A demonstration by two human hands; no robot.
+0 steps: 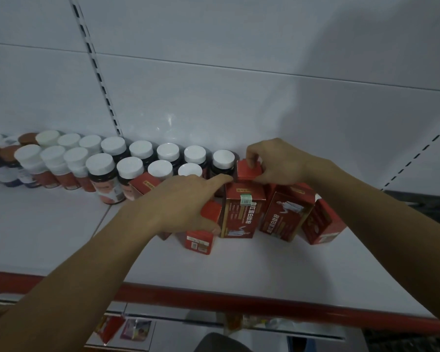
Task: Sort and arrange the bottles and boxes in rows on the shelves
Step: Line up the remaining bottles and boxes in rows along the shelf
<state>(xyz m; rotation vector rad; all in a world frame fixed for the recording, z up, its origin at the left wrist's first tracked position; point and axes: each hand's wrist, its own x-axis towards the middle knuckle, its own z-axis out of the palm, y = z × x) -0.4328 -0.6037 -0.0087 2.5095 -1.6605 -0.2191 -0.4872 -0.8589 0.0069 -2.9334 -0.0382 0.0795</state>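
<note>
**Red Boxes on the Shelf: Position and Grip Status**

The rear red box (248, 172) stands at the back of the shelf (239, 270), just beside the last white-capped bottle (223, 158). The right grip (277, 161) is closed around this box from the right, with the thumb on its top edge and the fingers curled against its side.

The small red box (200, 241) stands nearer the shelf front. The left grip (186, 199) lies over it from above, with the thumb pressed across its front face and the fingers reaching past its top. The extended forefinger points toward the rear red box.

Between the two grips stands the tall red box (239, 219), upright, with a green sticker on its top. To its right, two further red boxes (283, 217) lean at an angle, touching each other. A tilted box (146, 186) lies behind the left wrist, against the bottles.

The bottles (142, 149) stand in two rows along the back panel (214, 97), running leftward. A red strip (239, 299) edges the shelf front.
</note>
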